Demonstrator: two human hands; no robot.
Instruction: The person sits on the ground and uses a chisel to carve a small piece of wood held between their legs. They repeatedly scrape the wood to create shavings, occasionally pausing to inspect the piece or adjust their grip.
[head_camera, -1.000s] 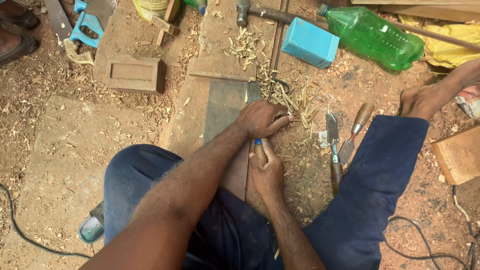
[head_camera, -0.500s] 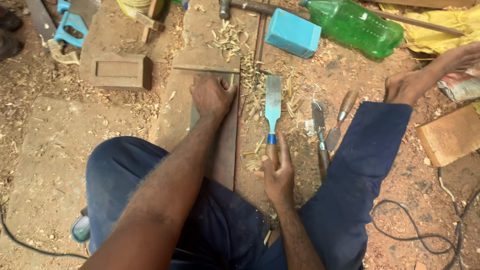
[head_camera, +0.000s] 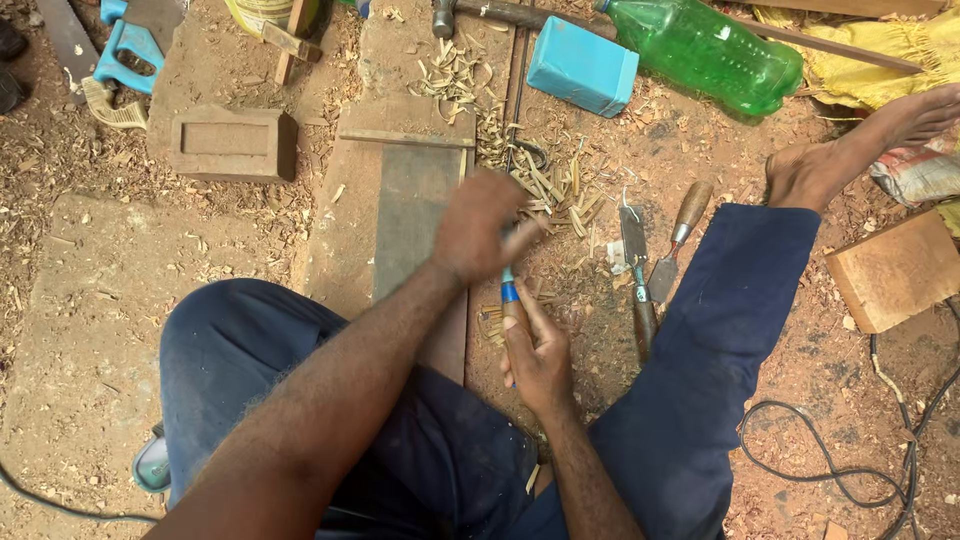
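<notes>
Blue-collared chisel (head_camera: 510, 293) gripped in right hand (head_camera: 537, 352); left hand (head_camera: 480, 228) closed over its blade, above wooden plank (head_camera: 405, 215).

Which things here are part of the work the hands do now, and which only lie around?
In use:
- chisel with blue band, held by right hand
- left hand over its blade
- wooden plank

Lying about:
- two spare chisels
- blue block
- green plastic bottle
- hammer
- small carved wooden block

Chisel (head_camera: 509, 297) w/ blue-banded handle, upright-ish in my hands, blade hidden, just right of the wood plank (head_camera: 415, 215).
</notes>
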